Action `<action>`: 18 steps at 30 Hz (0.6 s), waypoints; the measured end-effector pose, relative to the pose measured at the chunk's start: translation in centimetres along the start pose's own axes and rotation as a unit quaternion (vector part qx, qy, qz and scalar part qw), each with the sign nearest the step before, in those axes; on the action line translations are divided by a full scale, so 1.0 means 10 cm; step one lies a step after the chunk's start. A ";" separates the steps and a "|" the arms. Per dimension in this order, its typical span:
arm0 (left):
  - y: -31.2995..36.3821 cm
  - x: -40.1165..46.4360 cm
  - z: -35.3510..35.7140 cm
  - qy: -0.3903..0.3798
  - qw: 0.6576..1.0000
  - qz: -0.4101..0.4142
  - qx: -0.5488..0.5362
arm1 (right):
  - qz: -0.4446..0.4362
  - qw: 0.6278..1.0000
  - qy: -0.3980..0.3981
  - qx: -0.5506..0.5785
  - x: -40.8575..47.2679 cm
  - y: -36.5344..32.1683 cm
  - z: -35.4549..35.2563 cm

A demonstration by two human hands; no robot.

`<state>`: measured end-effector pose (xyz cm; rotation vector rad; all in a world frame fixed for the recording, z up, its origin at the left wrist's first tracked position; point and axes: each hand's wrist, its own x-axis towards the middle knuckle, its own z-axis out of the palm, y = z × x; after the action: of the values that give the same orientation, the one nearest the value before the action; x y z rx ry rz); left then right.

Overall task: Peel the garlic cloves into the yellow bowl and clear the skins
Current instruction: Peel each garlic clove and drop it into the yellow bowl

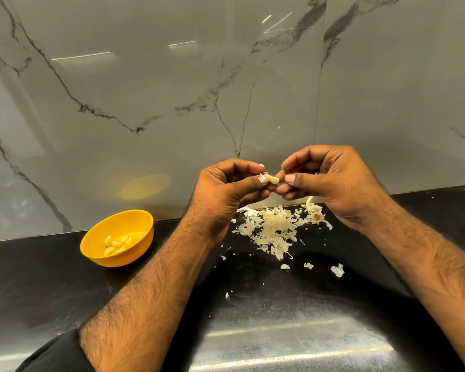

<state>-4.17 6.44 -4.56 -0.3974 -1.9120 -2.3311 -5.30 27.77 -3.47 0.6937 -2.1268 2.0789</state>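
A person stands at a black counter (51, 285) with both bare forearms raised above it. The left hand (226, 189) has its fingers curled inward, thumb and fingertips pinching one end of a small garlic clove (273, 179). The right hand (330, 181) is curled the same way, thumb and forefinger pinching the clove's other end, so the two hands meet around it in mid-air. The clove is pale, smooth and curved, with bits of thin white skin clinging near the left fingertips. Directly below the hands lies a loose heap of papery white skins (273, 229), flaky and crumpled, with scattered flakes nearer the person. To the left, well apart, a round glossy yellow bowl (134, 253) holds several peeled cloves (117, 244). Behind the counter rises a polished grey marble wall (145, 89) with dark veins.
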 end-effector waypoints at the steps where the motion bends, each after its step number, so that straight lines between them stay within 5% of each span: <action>1: 0.00 0.00 0.00 0.001 1.000 0.001 0.002 | 0.002 1.000 -0.006 0.003 0.00 0.01 -0.01; 7: -0.02 0.00 0.00 0.011 0.998 0.007 0.059 | -0.001 0.995 -0.054 -0.081 0.02 0.06 0.02; 18: -0.04 0.04 -0.03 0.036 0.987 0.013 0.158 | 0.070 0.984 0.008 -0.163 0.05 0.09 0.07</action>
<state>-4.67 6.22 -4.89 -0.2981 -2.1745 -1.9497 -5.91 26.92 -4.16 0.4964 -2.4889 1.7192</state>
